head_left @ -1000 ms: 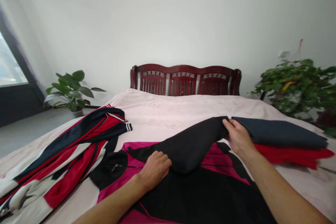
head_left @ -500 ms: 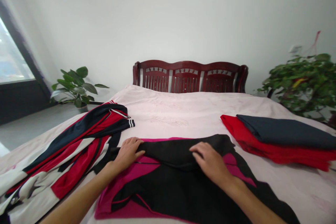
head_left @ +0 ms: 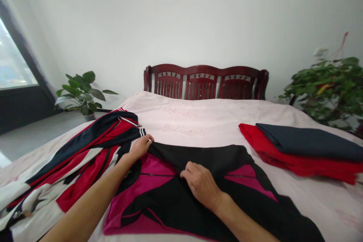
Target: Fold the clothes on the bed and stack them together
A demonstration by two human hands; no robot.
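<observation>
A dark red wooden headboard stands at the end of a bed with a pale pink sheet. A red, black and white track jacket lies on the left side. On the right, a folded dark blue cloth sits on a red cloth. A leafy plant stands near the window, and a bushy plant is at the right.

Across the near middle of the pale pink bedcover lies a black jacket with magenta panels. On the bedcover's left sprawls a garment striped red, navy and white. On its right, plain navy cloth tops plain bright red cloth. A dark red wooden headboard stands at its far end.
</observation>
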